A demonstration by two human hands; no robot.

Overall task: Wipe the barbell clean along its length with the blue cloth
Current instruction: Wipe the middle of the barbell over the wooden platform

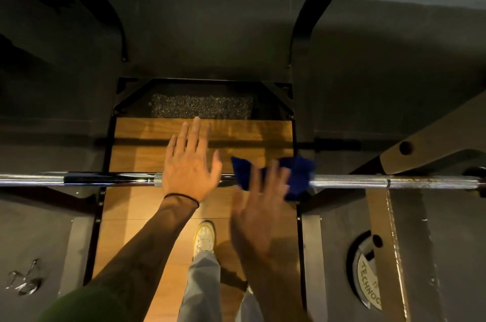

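The barbell [342, 182] lies level across the rack at waist height; the blue cloth [297, 177] drapes limp over its middle. Left hand [188, 166] hovers flat, fingers spread, gripping nothing; right hand [260, 206], blurred, fingers splayed, holds nothing either. Bar looks heavy, rigid, knurled; cloth likely snags, so best wrapped round the shaft.

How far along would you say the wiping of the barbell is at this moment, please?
Done: the blue cloth is already draped over the barbell, right of centre. In hand: both hands are open; the left hand lies flat over the bar, and the blurred right hand is just short of the cloth. Left: nearly everything, since neither hand grips the cloth, and no wiped stretch can be told apart.
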